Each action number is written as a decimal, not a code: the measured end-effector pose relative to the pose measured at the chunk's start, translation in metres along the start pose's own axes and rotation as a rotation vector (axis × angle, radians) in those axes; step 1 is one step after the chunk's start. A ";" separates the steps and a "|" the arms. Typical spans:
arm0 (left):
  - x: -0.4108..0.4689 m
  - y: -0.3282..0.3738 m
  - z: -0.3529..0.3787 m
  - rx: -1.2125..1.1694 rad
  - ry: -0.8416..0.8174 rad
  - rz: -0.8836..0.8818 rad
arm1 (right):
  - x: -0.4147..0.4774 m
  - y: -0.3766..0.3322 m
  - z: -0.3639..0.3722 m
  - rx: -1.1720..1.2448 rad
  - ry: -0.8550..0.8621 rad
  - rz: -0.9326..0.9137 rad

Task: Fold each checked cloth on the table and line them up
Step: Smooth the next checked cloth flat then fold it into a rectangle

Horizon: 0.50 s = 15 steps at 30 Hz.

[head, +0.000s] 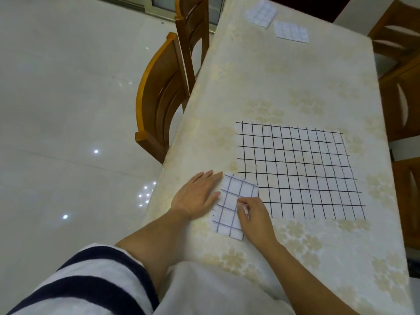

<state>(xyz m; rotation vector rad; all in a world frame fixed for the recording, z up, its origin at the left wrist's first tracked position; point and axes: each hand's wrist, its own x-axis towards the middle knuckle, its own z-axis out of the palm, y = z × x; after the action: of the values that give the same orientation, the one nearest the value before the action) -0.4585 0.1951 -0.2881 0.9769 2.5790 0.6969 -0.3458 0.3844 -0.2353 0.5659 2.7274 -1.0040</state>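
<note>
Our right hand [254, 214] fingers [242, 202] pinch a fold of the small folded cloth [231, 208]. Left hand [196, 194] lies flat, fingers together, at its 9 o'clock edge. Big spread checked cloth [297, 171] at 2 o'clock, touching. Two folded cloths [261, 13] [291, 31] far at 12, on the table [261, 87].
</note>
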 end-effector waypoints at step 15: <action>0.021 0.019 0.005 0.038 0.122 -0.042 | 0.016 0.030 0.005 0.230 0.024 0.530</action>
<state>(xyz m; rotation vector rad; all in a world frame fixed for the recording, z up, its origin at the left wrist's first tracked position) -0.4612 0.2235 -0.2847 0.9152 2.7194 0.7194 -0.3477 0.4068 -0.2619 1.2593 2.2863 -1.1596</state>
